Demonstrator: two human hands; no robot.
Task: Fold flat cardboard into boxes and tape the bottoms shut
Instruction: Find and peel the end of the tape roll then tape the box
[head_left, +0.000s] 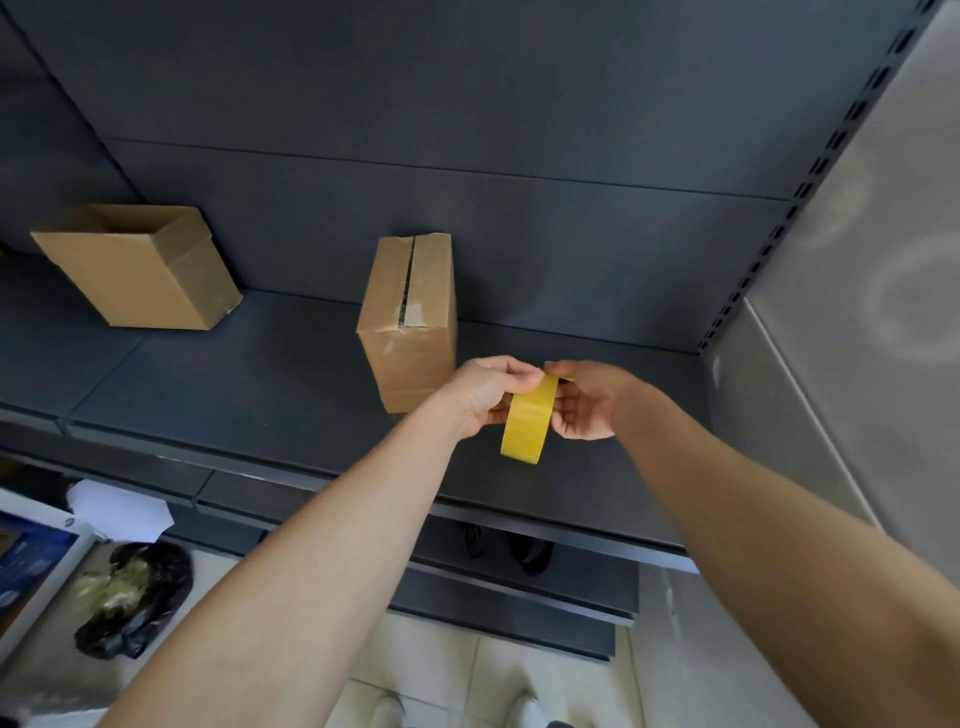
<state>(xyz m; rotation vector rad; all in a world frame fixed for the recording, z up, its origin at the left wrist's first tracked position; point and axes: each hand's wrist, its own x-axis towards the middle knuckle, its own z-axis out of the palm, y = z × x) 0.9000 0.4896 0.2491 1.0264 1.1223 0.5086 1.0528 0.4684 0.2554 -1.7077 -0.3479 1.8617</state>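
Yellow tape roll (527, 421) hangs between both hands in the head view, just above the front of the dark shelf (260, 374). The left hand (485, 395) grips the roll by its upper edge. The right hand (587, 402) pinches at the top of the roll, apparently working at the free end (the end itself is too small to make out).

Just behind the hands stands the nearer box (410, 332), folded up, its flap seam facing up and gaping along the middle, not yet sealed. A second box (140, 265) sits well apart to the left, open side up.

The risk I see is the tape end tearing narrow or sticking back on itself if peeled at an angle. The light box could also slide when tape is pressed on, since no hand steadies it.
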